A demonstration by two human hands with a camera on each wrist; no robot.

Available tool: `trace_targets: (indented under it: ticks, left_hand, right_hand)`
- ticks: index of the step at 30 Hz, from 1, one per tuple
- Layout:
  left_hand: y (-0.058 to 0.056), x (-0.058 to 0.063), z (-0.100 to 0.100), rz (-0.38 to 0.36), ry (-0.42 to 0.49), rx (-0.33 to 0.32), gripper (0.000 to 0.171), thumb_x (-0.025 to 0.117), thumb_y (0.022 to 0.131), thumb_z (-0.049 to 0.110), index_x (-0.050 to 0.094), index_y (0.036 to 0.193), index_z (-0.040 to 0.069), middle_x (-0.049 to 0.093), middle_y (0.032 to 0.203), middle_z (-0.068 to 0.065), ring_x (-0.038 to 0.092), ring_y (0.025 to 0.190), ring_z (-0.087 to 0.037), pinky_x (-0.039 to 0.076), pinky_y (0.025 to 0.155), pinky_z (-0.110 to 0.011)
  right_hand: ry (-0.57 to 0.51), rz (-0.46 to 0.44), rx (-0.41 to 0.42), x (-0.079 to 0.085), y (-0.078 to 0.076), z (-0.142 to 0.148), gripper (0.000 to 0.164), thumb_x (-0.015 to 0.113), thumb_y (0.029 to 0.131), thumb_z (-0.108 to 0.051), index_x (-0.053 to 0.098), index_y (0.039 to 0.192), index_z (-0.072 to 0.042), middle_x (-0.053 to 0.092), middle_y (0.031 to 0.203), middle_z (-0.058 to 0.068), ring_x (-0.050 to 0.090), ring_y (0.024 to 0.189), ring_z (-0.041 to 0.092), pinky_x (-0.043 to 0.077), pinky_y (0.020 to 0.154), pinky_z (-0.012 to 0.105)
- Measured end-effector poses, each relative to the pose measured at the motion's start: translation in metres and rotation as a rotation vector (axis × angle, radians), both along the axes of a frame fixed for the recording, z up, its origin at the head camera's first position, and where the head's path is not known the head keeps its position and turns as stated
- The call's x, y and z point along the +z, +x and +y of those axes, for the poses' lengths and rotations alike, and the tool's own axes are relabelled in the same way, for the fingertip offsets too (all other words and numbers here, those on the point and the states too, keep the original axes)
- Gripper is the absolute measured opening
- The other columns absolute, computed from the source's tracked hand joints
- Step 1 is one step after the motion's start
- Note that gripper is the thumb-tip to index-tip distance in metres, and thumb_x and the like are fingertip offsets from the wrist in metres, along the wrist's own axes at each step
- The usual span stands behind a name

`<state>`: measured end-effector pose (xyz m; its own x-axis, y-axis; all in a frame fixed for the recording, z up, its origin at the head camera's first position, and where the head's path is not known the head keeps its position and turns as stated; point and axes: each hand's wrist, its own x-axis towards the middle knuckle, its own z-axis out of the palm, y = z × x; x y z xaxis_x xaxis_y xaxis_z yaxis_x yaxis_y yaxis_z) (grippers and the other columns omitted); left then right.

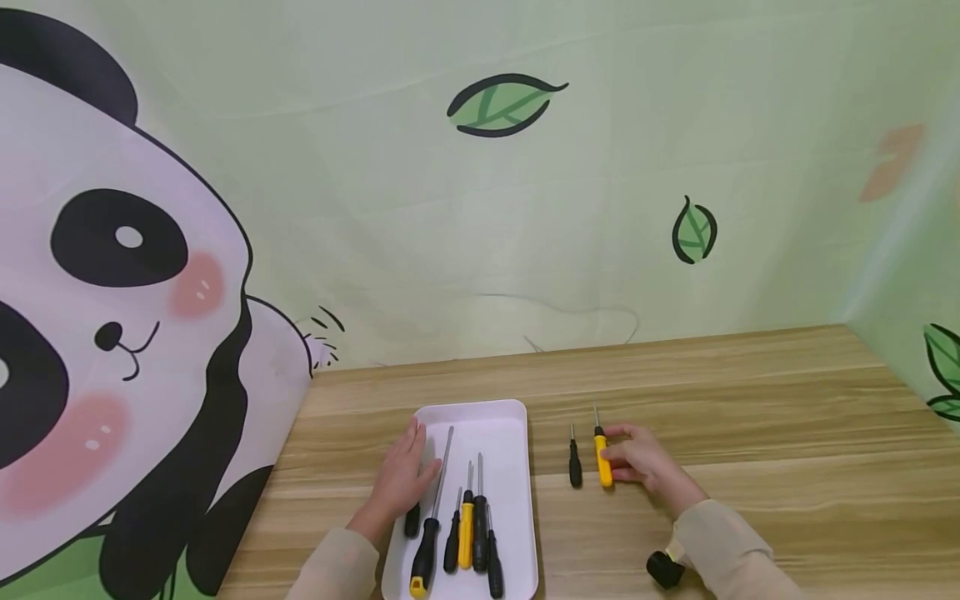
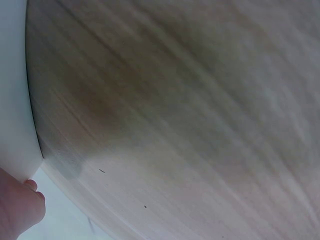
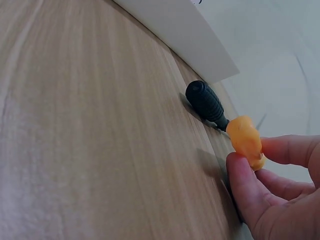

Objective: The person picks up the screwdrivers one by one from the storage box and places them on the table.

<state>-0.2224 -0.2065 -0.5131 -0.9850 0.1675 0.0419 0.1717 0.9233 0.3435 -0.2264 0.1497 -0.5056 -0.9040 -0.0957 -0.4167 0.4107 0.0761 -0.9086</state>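
Observation:
My right hand (image 1: 643,461) pinches a yellow-handled screwdriver (image 1: 603,458) between thumb and fingers, its tip pointing toward the back wall. In the right wrist view the yellow handle (image 3: 244,137) is held at the fingertips, slightly above the table. Just left of it a small black screwdriver (image 1: 575,468) lies on the wood. My left hand (image 1: 401,479) rests on the left rim of a white tray (image 1: 510,437), fingers extended. Inside the tray lie several screwdrivers, among them a yellow one (image 1: 467,533) and a long black-and-yellow one (image 1: 424,554). The left hand partly covers another black handle (image 1: 412,521).
The wood-grain table (image 1: 720,392) runs back to a pale green cloth wall (image 1: 570,208) with printed leaves. A printed panda (image 1: 150,333) borders the left side. A black device (image 1: 664,569) sits at the right wrist.

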Motion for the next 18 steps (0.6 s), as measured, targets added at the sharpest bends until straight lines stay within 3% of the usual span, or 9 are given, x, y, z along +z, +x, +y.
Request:
trace_targets:
  ticks: [18]
  left_hand:
    - [-0.0003, 0.0000, -0.0002, 0.002, -0.004, -0.002, 0.067, 0.048, 0.088, 0.035, 0.022, 0.138, -0.001, 0.012, 0.148, -0.015, 0.019, 0.134, -0.030, 0.020, 0.108, -0.047]
  right_hand:
    - [0.128, -0.004, 0.013, 0.0043, -0.0033, -0.0068, 0.044, 0.056, 0.079, 0.003, 0.042, 0.121, 0.007, 0.054, 0.083, 0.010, 0.053, 0.064, 0.015, 0.052, 0.057, 0.026]
